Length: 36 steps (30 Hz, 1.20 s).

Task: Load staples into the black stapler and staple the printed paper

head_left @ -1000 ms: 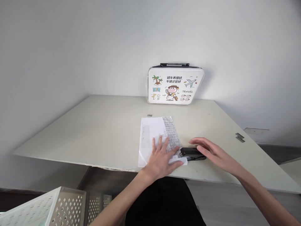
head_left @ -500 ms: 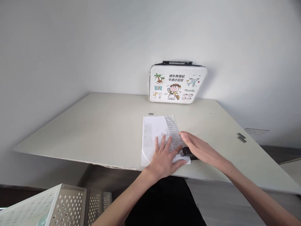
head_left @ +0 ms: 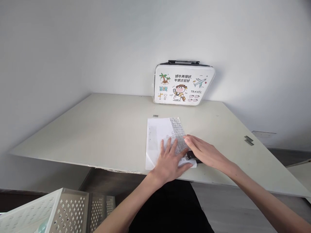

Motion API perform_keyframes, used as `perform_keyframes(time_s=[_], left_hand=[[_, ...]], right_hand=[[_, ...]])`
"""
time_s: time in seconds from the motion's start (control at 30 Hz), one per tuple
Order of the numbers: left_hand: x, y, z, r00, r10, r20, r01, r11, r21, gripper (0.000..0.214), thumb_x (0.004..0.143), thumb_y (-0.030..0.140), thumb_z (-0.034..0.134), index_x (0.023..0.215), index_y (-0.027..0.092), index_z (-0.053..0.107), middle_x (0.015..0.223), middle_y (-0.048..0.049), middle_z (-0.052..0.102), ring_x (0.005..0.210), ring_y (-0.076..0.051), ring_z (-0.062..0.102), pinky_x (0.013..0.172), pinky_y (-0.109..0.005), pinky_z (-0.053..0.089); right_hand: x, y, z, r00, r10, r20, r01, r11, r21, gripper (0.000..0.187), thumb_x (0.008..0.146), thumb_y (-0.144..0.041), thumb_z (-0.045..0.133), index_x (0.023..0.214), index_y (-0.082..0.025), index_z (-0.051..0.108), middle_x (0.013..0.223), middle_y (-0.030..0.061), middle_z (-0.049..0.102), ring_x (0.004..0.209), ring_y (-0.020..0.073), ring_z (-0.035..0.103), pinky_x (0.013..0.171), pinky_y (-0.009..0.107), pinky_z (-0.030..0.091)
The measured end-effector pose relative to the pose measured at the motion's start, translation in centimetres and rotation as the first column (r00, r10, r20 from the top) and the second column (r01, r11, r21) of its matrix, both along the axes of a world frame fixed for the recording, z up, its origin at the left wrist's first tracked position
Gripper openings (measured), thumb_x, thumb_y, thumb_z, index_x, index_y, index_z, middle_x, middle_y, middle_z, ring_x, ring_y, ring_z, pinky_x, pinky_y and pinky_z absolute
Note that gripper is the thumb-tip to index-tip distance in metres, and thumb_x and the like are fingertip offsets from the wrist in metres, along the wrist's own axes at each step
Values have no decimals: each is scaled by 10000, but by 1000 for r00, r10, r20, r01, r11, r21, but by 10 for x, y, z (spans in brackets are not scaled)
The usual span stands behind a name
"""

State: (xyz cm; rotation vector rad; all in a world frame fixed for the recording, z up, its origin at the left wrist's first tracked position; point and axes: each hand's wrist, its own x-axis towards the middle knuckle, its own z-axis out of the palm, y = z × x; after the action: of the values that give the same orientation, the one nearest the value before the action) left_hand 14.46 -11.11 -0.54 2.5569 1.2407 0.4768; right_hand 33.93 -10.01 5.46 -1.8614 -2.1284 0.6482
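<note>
Left hand [head_left: 167,163]: fingers spread, flat on printed sheet [head_left: 154,131].
Right hand [head_left: 206,152]: fingers together, outstretched over black stapler [head_left: 191,155].
Sheet: on table [head_left: 109,129], print illegible; stapler at right edge.
Carry case [head_left: 170,77]: "奶牛养得好, 牛奶才会好", "TRAVEL".

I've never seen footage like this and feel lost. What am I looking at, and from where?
There is no machine: these are a person's own bare hands, seen by a camera worn on their head, looking forward and down. The left hand lies spread on the papers, on a pale table. The right hand covers most of a black stapler at the papers' right side; whether it grips it is hidden. Small grey strips lie near the table's right edge, and a white case stands at the back.
</note>
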Motion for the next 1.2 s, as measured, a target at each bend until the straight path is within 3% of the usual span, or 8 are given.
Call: perform_keyframes(time_s=[0.3, 0.6, 1.2], left_hand=[[1, 0, -1, 1000, 2, 7, -2, 1000, 22, 628, 1004, 707, 384, 1541, 389, 457, 1728, -4, 190, 1586, -382, 44, 1253, -690, 62], [2, -1, -1, 1000, 1, 12, -1, 1000, 19, 643, 1007, 702, 381, 1550, 367, 451, 1724, -34, 202, 1582, -393, 56, 1247, -698, 81], [2, -1, -4, 1000, 3, 21, -4, 1000, 23, 691, 1006, 718, 347, 1594, 356, 377, 1720, -62, 212, 1584, -383, 61, 1250, -690, 75]], right_hand=[[0, 0, -2, 1000, 13, -5, -13, 1000, -9, 587, 1062, -608, 157, 1402, -368, 571, 1473, 6, 613, 1292, 288, 622, 918, 394, 567], [-3, 1, -3, 999, 20, 40, -19, 1000, -13, 580, 1066, -583, 140, 1327, -357, 606, 1451, -2, 624, 1272, 271, 628, 947, 408, 547], [-7, 7, -17, 965, 39, 259, -47, 999, 24, 601, 1080, -494, 126, 1468, -317, 549, 1568, 9, 519, 1425, 252, 507, 1099, 446, 474]])
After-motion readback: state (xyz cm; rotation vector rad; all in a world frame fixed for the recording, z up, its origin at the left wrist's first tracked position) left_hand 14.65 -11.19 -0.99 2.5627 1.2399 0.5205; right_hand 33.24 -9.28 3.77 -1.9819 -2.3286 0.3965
